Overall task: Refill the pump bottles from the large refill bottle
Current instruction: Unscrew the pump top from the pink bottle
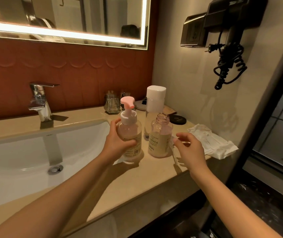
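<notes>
Clear glossy plastic pump bottles (130,134); shiny chrome tap (40,102); smooth polished stone bench (137,179); crumpled tissue (212,145).

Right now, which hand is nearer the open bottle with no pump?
Right. The right hand hovers open just right of the open bottle, not touching; the left hand grips the pump bottle on its other side.

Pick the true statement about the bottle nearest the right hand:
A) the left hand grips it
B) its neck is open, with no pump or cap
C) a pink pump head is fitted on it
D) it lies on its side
B: the open bottle stands upright with a bare neck beside the open right hand, while the left hand grips the pump bottle.
</notes>
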Demonstrator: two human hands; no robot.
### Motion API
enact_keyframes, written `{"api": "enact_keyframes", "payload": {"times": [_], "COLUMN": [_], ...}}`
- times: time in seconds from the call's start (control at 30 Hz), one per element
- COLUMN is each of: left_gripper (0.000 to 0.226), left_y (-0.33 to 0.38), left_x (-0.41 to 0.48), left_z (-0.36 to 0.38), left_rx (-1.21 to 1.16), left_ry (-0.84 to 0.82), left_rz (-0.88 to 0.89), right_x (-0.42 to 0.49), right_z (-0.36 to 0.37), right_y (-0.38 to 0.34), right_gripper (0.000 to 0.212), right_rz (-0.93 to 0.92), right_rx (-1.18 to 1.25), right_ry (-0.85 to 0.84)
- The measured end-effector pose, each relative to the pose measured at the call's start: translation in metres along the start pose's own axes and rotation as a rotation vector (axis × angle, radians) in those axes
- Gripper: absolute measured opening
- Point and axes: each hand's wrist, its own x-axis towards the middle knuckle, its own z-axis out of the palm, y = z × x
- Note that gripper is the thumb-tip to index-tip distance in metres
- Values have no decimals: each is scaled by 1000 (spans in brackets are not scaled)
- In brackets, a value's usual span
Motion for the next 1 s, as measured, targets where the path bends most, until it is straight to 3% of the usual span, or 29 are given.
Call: {"api": "enact_keyframes", "payload": {"times": [0.2,0.37,0.6,1.0], "left_gripper": [79,79,80,73], "left_y": [15,21,23,23], "left_x": [-57,-96,-132,-145], "left_z": [-18,-43,-76,-90], "left_rx": [69,100,143,151], "left_ry": [-45,32,116,208], "left_rz": [69,77,79,-25], "right_x": [-48,-84,-111,-128], "right_z": [5,33,87,129], "right_y": [-40,-72,-115,-133], "right_gripper": [14,30,51,47], "right_rz": [-163,-331,-456,-364], "right_rx": [109,38,-27,-53], "right_ry": [-73,-253,-340,-366]}}
